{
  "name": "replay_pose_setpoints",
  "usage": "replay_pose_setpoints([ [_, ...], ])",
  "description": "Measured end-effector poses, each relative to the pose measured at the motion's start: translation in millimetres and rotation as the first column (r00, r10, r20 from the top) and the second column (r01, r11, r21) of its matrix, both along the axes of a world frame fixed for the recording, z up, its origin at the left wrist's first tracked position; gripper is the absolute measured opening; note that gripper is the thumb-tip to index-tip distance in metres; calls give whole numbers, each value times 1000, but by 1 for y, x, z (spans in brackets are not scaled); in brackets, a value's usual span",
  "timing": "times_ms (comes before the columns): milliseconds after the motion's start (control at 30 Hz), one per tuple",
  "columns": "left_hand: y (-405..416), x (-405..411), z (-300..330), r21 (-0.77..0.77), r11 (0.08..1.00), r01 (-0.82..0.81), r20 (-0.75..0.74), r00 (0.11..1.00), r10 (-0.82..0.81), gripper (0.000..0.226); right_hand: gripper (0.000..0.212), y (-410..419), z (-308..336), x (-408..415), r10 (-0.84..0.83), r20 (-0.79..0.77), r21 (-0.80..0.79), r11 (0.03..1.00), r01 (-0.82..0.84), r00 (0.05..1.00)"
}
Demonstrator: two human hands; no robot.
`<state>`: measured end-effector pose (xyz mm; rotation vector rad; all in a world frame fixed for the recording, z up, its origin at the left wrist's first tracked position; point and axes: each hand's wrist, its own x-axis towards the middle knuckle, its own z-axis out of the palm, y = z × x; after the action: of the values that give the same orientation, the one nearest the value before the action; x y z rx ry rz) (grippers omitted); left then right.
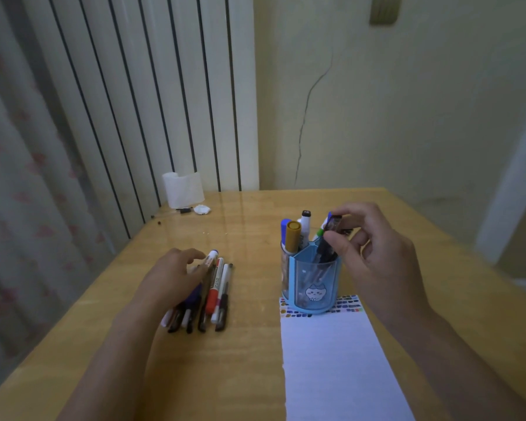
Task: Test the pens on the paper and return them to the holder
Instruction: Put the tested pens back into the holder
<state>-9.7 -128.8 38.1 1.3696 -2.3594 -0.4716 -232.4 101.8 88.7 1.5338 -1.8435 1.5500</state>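
Wooden table (255,226) by cracked wall (377,117); right hand (374,253) pinches dark pen (327,243); left hand (176,276) flat on pens (216,293)

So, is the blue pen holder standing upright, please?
Upright: the blue plastic pen holder stands on the white paper, pens pointing up.

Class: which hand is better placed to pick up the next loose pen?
Left. The left hand already rests on the loose pens, while the right hand pinches a dark pen at the holder.
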Motion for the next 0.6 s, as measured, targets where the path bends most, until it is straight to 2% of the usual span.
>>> replay_pose_setpoints([
  [200, -7, 7, -1, 32, 999, -18, -45, 999, 19, 33, 19, -1, -2, -4, -47, -77, 9, 999, 48, 996],
  [400, -9, 9, -1, 69, 997, -32, -89, 995, 38, 32, 26, 0, -3, -5, -57, -132, 16, 998, 60, 990],
  [600, -2, 7, 5, 52, 998, -18, -65, 998, 22, 33, 35, 3, -3, -1, -52, -148, -22, 999, 50, 988],
])
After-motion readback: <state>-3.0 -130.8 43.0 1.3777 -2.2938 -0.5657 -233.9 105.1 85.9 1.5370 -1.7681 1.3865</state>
